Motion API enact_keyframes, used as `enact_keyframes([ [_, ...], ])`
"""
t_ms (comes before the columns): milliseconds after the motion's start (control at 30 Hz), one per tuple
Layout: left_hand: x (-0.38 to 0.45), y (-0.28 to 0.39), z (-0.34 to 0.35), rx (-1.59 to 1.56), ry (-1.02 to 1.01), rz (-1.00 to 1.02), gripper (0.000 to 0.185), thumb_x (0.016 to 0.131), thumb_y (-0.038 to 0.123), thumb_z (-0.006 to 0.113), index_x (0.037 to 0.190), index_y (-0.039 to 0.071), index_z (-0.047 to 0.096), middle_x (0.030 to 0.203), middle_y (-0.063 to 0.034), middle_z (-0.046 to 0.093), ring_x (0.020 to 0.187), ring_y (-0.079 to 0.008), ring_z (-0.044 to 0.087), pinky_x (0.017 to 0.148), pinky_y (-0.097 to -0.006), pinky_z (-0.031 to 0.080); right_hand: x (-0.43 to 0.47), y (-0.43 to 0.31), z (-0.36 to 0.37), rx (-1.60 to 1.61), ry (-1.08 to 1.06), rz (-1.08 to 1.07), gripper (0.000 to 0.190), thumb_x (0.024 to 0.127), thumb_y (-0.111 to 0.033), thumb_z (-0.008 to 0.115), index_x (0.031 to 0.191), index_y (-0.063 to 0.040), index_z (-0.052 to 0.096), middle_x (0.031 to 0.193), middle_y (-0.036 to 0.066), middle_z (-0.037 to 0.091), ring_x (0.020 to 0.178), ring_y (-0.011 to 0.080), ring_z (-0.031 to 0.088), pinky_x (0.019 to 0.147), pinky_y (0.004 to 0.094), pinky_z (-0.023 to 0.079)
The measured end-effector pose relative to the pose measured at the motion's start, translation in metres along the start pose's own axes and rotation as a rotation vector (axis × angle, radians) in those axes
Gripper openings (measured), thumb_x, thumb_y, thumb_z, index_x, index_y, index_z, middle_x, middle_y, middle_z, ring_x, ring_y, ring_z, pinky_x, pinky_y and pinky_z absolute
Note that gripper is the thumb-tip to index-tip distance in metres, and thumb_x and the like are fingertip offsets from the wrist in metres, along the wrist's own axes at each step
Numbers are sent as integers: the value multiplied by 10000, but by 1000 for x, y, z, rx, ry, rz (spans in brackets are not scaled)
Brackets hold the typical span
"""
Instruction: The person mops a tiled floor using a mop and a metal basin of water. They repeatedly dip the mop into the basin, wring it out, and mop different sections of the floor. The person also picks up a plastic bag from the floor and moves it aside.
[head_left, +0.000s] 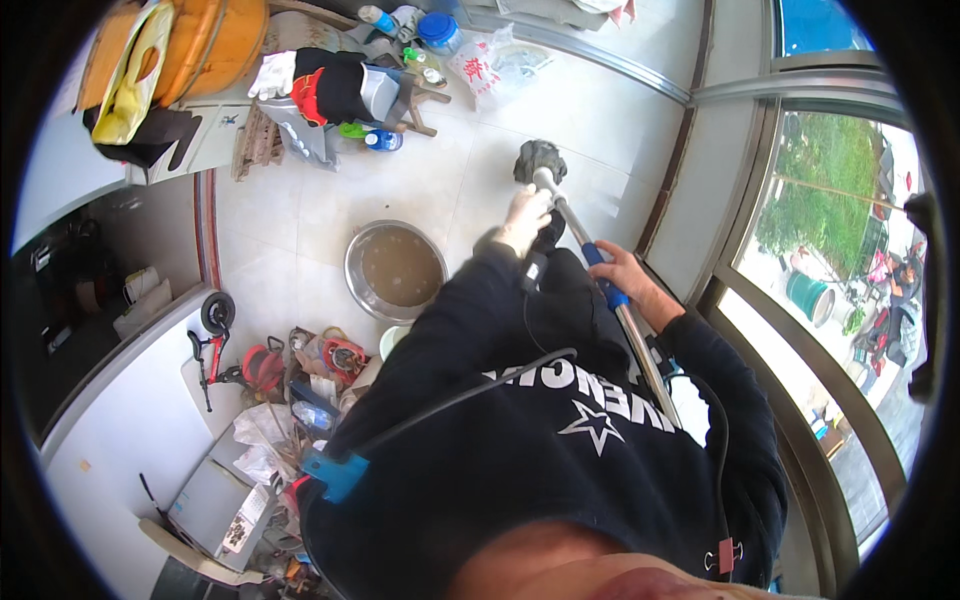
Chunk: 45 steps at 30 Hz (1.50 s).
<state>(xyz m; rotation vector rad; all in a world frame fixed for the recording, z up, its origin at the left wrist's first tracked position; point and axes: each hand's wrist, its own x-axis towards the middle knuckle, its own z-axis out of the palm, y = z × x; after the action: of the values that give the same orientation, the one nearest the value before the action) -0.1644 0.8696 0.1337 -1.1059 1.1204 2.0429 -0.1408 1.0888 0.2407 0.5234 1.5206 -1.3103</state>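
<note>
A mop with a dark grey head (541, 159) rests on the pale tiled floor ahead of me. Its metal pole (637, 341) slants back along my right side. My right hand (628, 276) is wrapped around the pole at its blue grip sleeve (616, 295). Lower down, my left hand (526, 216) is blurred at the pale plastic collar (547, 182) just above the mop head. Whether its fingers close around the collar cannot be made out. On the floor left of my left arm sits a metal basin (349, 271) with murky brown water (401, 266).
A low stool (421, 111) bears dark cloth and white gloves (273, 75). Bottles (384, 140) and a plastic bag (474, 67) stand near it. A red balance bike (216, 352) and piled clutter (322, 375) lie left. Window frames (739, 210) line the right; a person (904, 274) is outside.
</note>
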Motion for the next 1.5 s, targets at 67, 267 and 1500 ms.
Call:
enact_keyframes([
  [67,15,20,-6,-94,-37,35,308,882,230,611,1122,55,527,1058,-112,584,976,-249,595,833,-374,527,14,-4,-18,32,60,28,721,735,-83,688,1384,-36,379,816,114,603,604,165,577,524,286,480],
  [267,83,80,-32,-83,27,38,328,876,175,618,1144,4,536,995,-146,589,839,-241,629,773,-382,559,39,-17,-61,231,101,70,681,746,-87,691,1355,-10,395,784,91,593,568,158,569,504,295,474],
  [1500,374,254,-76,1365,110,316,478,659,202,798,1057,57,579,979,-128,625,901,-243,625,790,-360,494,123,-14,-75,-529,467,225,616,674,-95,707,1229,-28,450,896,239,618,622,331,632,549,393,513],
])
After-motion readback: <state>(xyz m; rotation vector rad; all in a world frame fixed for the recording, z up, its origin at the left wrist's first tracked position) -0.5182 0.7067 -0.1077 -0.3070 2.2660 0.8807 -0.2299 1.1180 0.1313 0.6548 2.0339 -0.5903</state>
